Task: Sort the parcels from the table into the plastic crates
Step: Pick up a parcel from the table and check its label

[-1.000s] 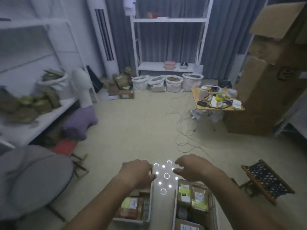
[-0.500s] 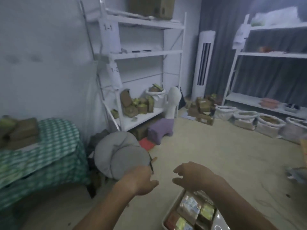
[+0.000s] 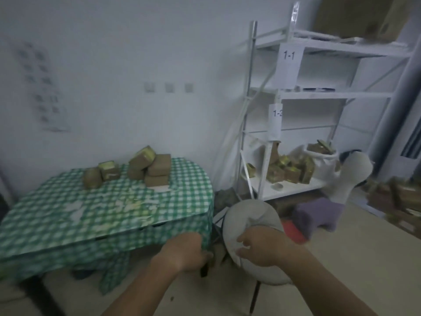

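Note:
Several brown parcels (image 3: 148,168) with yellow tape are piled at the far side of a table with a green checked cloth (image 3: 68,224) at the left. My left hand (image 3: 184,250) hangs in front of the table's near right corner, fingers curled loosely, holding nothing. My right hand (image 3: 259,245) is beside it, in front of a grey round cushioned stool, fingers apart and empty. The plastic crates are out of view.
A grey cushioned stool (image 3: 248,220) stands right of the table. Behind it a white shelf rack (image 3: 296,94) labelled 1-1 and 1-2 holds more parcels (image 3: 287,171) and a white sack (image 3: 323,160). A purple stool (image 3: 319,213) and a white mannequin head (image 3: 353,172) stand on the floor.
The view has swung left from the crates on the floor to the checked table with parcels. Both hands stay out in front, empty; the crates have left the frame.

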